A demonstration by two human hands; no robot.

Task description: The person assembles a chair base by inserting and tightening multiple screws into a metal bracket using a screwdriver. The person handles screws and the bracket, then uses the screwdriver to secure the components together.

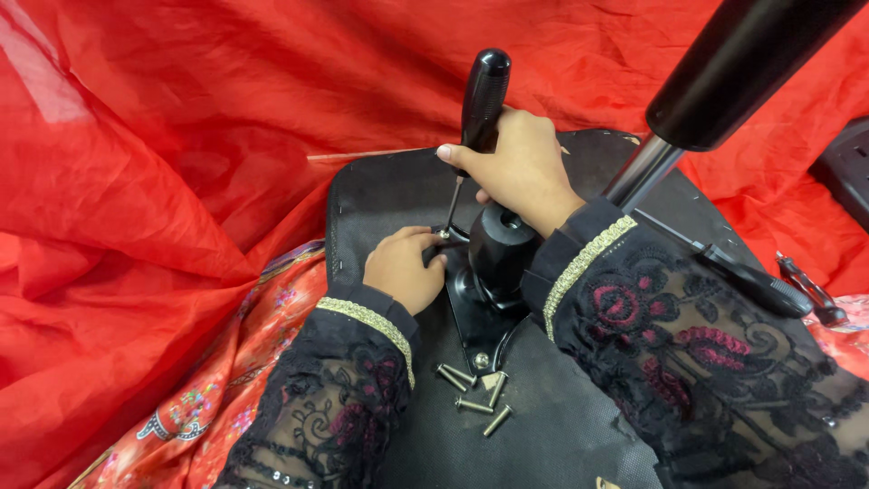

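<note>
**Screwdriver on seat-plate screw, left hand steadying the tip**

Red crumpled cloth [163,181] fills the whole background; a black upturned chair seat [380,190] lies on it, underside up.

Right hand [520,167] is wrapped tight around the black screwdriver [482,95] handle, shaft near upright, tip down at the edge of the black metal mounting plate [480,330]. Left hand [403,267] rests on the seat, fingertips closed in around the tip, apparently pinching the screw there; the screw itself is too hidden to confirm.

Black mechanism hub [501,244] sits between the wrists. Gas-lift column [724,72] angles up to the right, chrome section below the black sleeve.

Loose screws [475,389], about five, lie just beside the plate's near corner, and one more is seated in that corner. Black lever [756,281] and a plier-like tool [810,290] sit at the right.

My read on doing this well: keep the shaft square to the plate, press down before turning, and keep left fingers clear of the tip if it slips.

No packages, labels or signs visible.
</note>
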